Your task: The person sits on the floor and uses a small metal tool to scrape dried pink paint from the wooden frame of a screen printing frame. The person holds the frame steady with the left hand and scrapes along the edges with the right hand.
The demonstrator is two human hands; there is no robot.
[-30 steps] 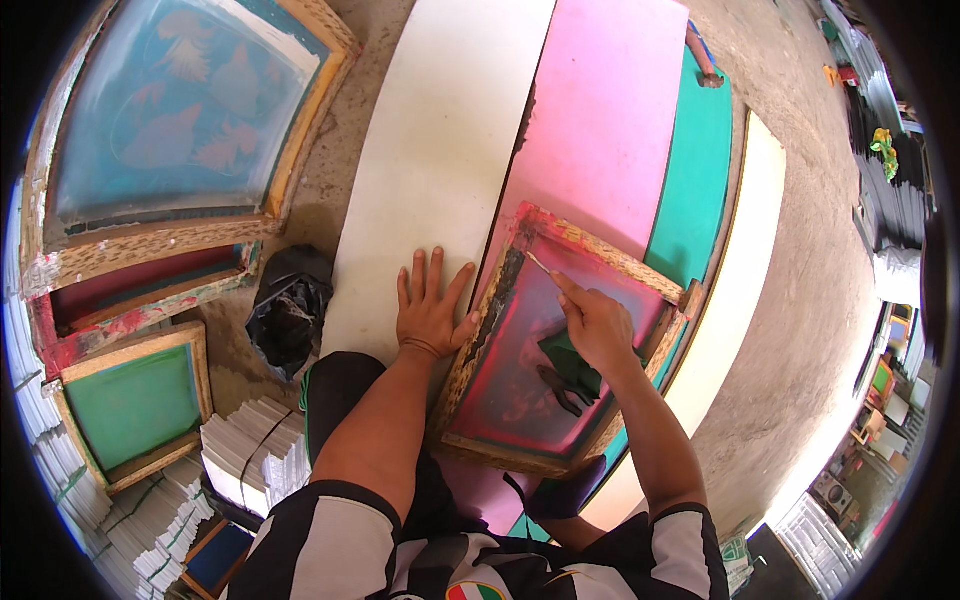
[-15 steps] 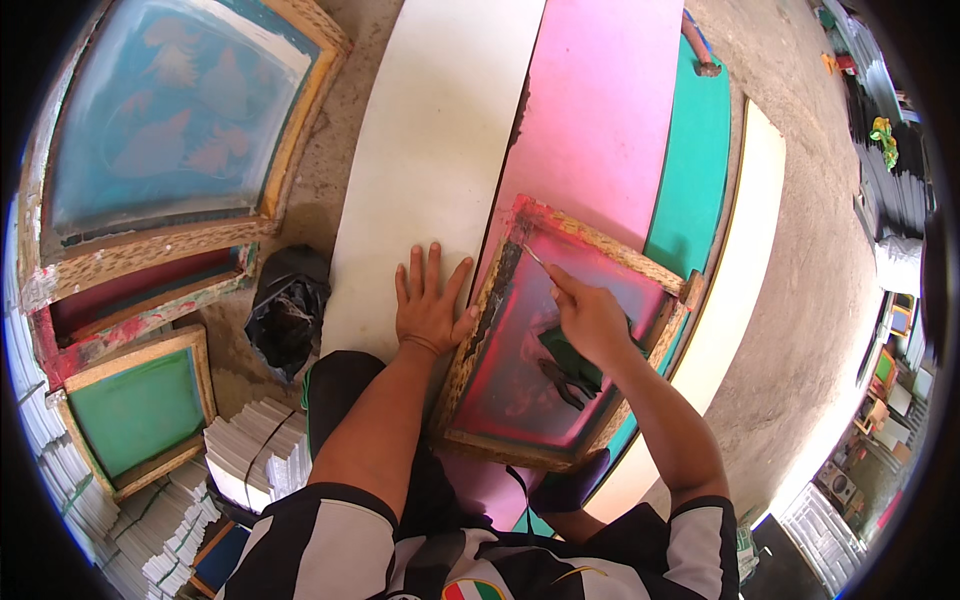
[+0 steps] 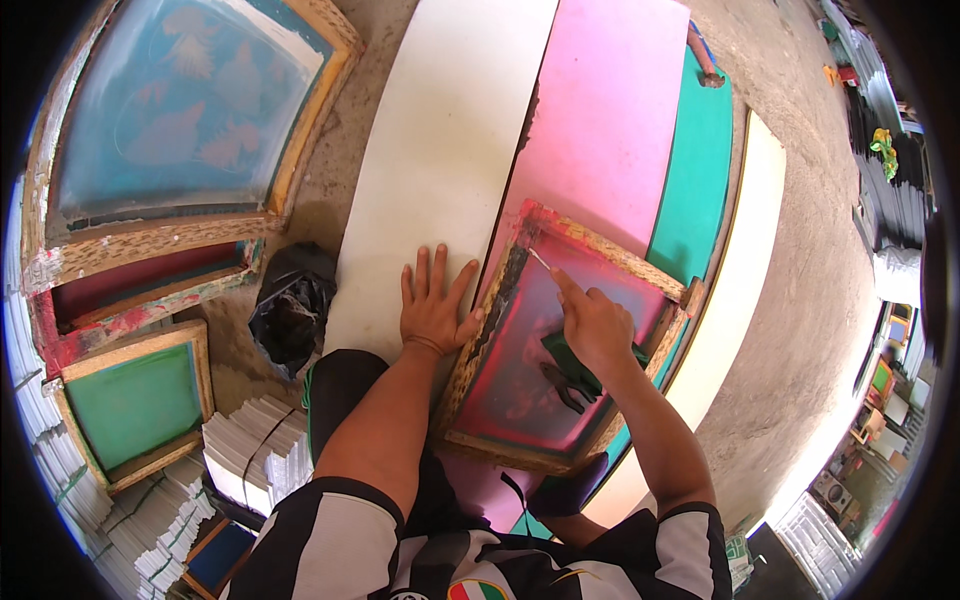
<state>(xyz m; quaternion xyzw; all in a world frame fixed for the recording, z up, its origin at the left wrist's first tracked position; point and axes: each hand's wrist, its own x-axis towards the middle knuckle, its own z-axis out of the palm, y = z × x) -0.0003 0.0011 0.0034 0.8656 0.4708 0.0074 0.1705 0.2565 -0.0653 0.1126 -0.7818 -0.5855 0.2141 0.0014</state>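
A wooden silkscreen frame with pinkish-grey mesh lies slanted across the pink board in front of me. My right hand grips a slim tool with a metal tip, its handle mostly hidden by the fingers. The tip points at the frame's far left corner, by the dark strip along the inner edge; contact cannot be made out. My left hand rests flat on the white board, fingers spread, thumb against the frame's left side. Dark-handled pliers and a dark green piece lie on the mesh below my right wrist.
A white board, a pink board, a green board and a cream board run away from me. More screen frames stand at left, near a black plastic bag and stacked white sheets.
The whole view has shifted slightly. My right hand keeps the tool near the same corner, and my left hand stays flat on the board.
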